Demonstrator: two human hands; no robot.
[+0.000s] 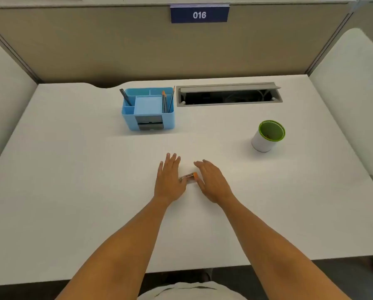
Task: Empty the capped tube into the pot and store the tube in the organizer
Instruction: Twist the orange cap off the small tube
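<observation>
A small clear tube (pixel 188 176) with an orange cap lies flat on the white desk (pixel 73 169), between my two hands. My left hand (pixel 169 180) rests palm down just left of it, fingers stretched and slightly apart, its edge touching or nearly touching the tube's uncapped end. My right hand (pixel 211 180) lies palm down just right of the orange cap, fingers extended. Neither hand grips the tube. The white pot (pixel 267 136) with a green rim and lining stands to the far right. The light blue organizer (pixel 148 109) stands at the back centre.
The organizer holds several pencils and a dark pen in its compartments. A grey cable hatch (pixel 228 95) with its lid raised is set into the desk behind the pot. Beige partition walls enclose the desk at the back and sides.
</observation>
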